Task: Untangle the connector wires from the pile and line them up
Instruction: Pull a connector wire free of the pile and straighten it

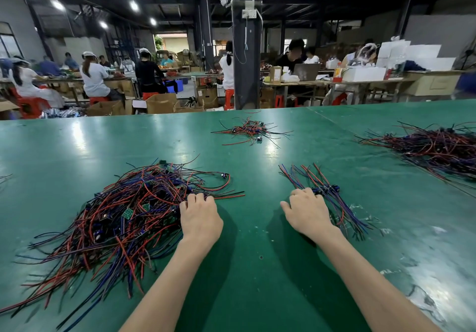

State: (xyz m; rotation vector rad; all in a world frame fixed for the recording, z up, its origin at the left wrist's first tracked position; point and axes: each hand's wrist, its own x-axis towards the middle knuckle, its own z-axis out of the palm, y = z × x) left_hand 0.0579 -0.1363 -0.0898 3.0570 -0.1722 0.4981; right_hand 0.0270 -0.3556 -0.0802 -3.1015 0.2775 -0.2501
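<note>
A big tangled pile of red, blue and black connector wires [121, 218] with small green boards lies on the green table, left of centre. My left hand [199, 218] sits at the pile's right edge, fingers curled down into the wires. To the right lies a small lined-up bundle of wires [322, 190], their dark connectors side by side. My right hand [307, 212] rests on the near part of that bundle, fingertips bent onto the connectors. What each hand actually grips is hidden under the fingers.
A smaller wire heap [251, 131] lies at the table's far middle, and a large heap [435, 149] at the far right. The green table [257, 267] runs wide between my forearms. Beyond its far edge, people sit at other benches.
</note>
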